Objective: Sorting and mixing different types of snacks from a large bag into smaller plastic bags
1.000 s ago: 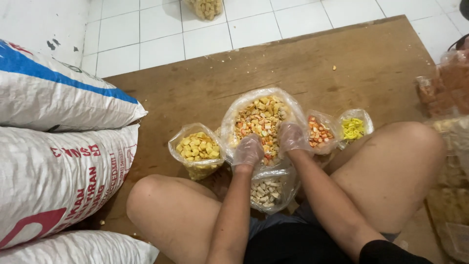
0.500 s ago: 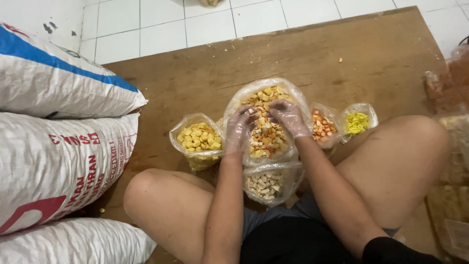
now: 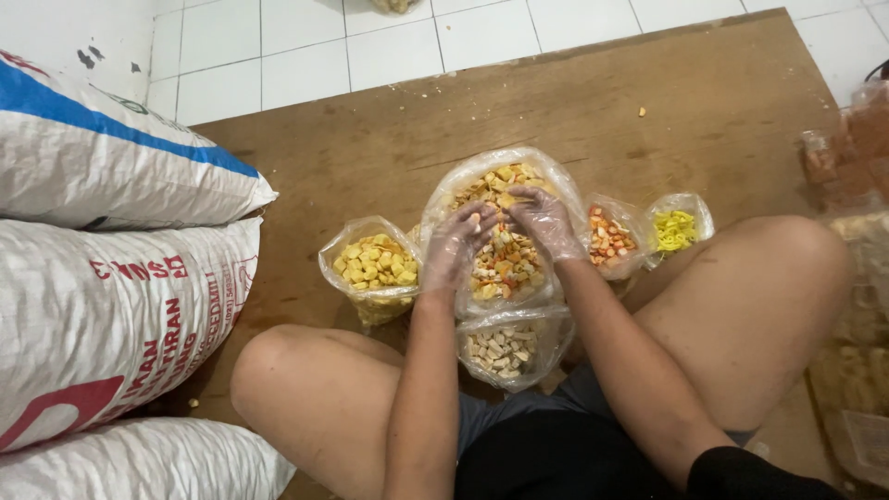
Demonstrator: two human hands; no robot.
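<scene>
A large clear bag of mixed yellow and orange snack pieces (image 3: 505,270) stands open on the wooden board (image 3: 648,83) between my knees. Both my hands wear thin clear plastic gloves and are inside this bag. My left hand (image 3: 457,245) curls its fingers down into the pieces; whether it holds any is unclear. My right hand (image 3: 548,222) lies on top of the pieces with fingers spread. Around the big bag stand smaller bags: yellow cubes (image 3: 375,264) to the left, pale pieces (image 3: 505,350) nearest me, orange and white bits (image 3: 609,243) and thin yellow strands (image 3: 676,230) to the right.
Three white woven sacks are stacked at the left (image 3: 120,167), (image 3: 111,324), (image 3: 139,463). Clear packets of snacks (image 3: 857,157) lie at the right edge. White floor tiles (image 3: 417,46) lie beyond the board. My bare knees flank the bags.
Both hands have moved from the near rim of the big bag forward into its contents. The view has shifted slightly down and right.
</scene>
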